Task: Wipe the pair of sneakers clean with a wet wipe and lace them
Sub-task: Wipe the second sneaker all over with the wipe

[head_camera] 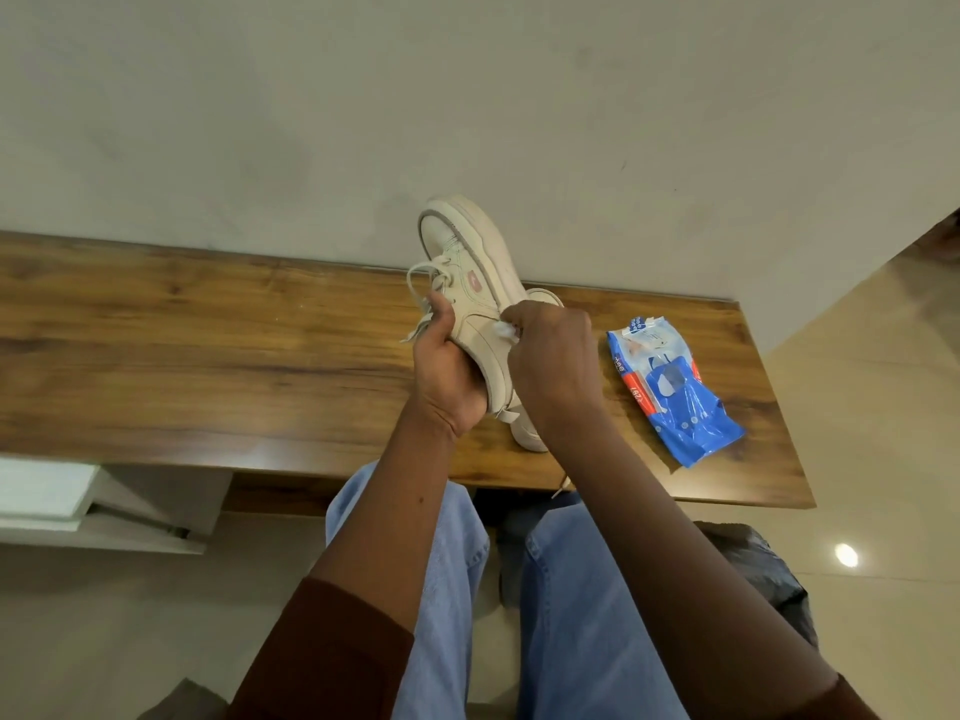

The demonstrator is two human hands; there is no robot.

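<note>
Wooden desk (208,356) against a pale wall, with a person wiping a cream sneaker (470,252) above it.

Seated in blue jeans (571,589) and dark red-brown sleeves (332,657), the person holds the sneaker up over the desk, its toe pointing toward the wall. The left hand (447,376) grips its rear half, with the thumb up by the loose laces (421,283). The right hand (550,356) has its fingers curled, pinching a small white wet wipe (508,331) against the sneaker's side panel. The second sneaker (530,433) lies on the desk just behind both hands and is largely hidden by them. A blue and white wet-wipe pack (675,392) lies flat on the desk to the right, near the hands but apart from them.
</note>
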